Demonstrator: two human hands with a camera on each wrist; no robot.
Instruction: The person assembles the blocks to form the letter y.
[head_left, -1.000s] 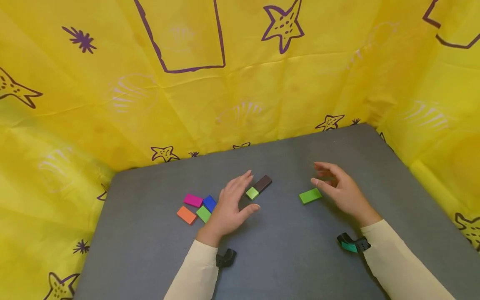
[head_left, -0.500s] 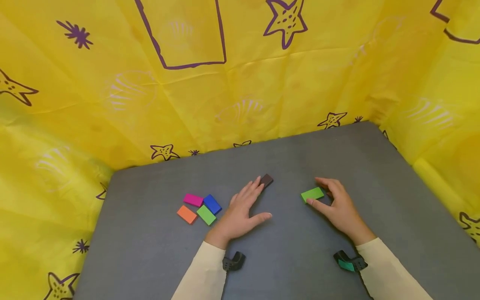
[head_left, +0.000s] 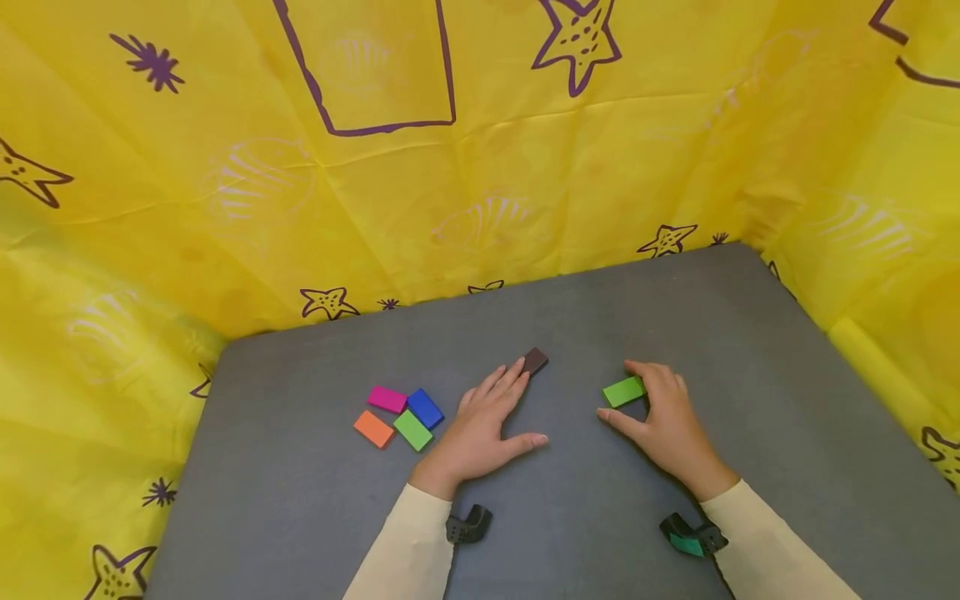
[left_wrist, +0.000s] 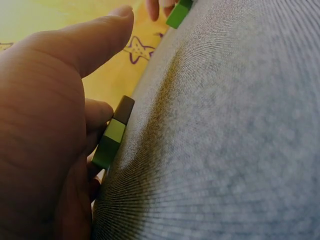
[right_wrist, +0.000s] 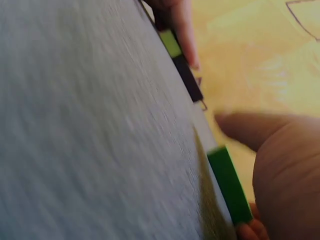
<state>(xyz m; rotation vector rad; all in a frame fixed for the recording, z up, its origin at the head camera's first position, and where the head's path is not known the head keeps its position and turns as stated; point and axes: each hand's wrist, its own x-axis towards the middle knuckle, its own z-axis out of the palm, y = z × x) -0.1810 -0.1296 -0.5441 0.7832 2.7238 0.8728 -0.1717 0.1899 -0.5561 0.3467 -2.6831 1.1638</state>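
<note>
From where I stand, the green block (head_left: 622, 392) lies on the grey bench (head_left: 570, 517), in the gap of the right hand (head_left: 673, 423); thumb and fingers are well parted and grip nothing, though if one touches it I cannot tell. The left hand (head_left: 483, 429) keeps its thumb spread, fingers straight at the dark brown block (head_left: 536, 361), which touches a light green block (right_wrist: 170, 44). Farther left lie the pink block (head_left: 387, 399), blue block (head_left: 426, 408), orange block (head_left: 373, 429) and second green block (head_left: 413, 430)
</note>
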